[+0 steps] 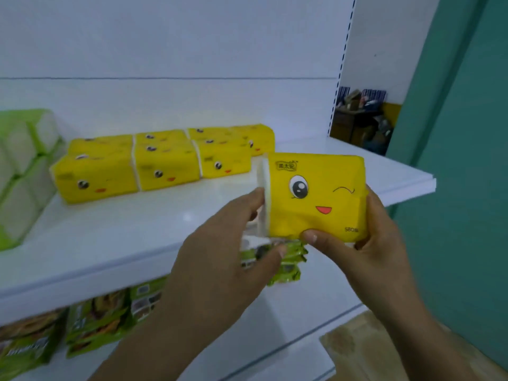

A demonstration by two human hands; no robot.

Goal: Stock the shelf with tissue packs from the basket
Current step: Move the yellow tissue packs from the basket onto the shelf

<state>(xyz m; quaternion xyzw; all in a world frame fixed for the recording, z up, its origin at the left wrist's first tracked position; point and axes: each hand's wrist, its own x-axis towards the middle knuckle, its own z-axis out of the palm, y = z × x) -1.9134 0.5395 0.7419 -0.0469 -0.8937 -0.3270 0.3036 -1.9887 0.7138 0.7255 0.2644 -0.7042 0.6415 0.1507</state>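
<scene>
A yellow tissue pack (316, 196) with a winking cartoon face hangs upright in the air just in front of the white shelf (110, 243). My right hand (365, 243) grips its right end and bottom edge. My left hand (228, 251) touches its white left end with the fingers. On the shelf behind lie several more yellow tissue packs (165, 160) in a double row, faces toward me. The basket is out of view.
Green-and-white tissue packs (22, 171) are stacked at the shelf's left end. Green snack bags (96, 320) fill the lower shelf. The shelf's right end (412, 182) borders a teal wall (461, 160). A cluttered room shows behind the upright.
</scene>
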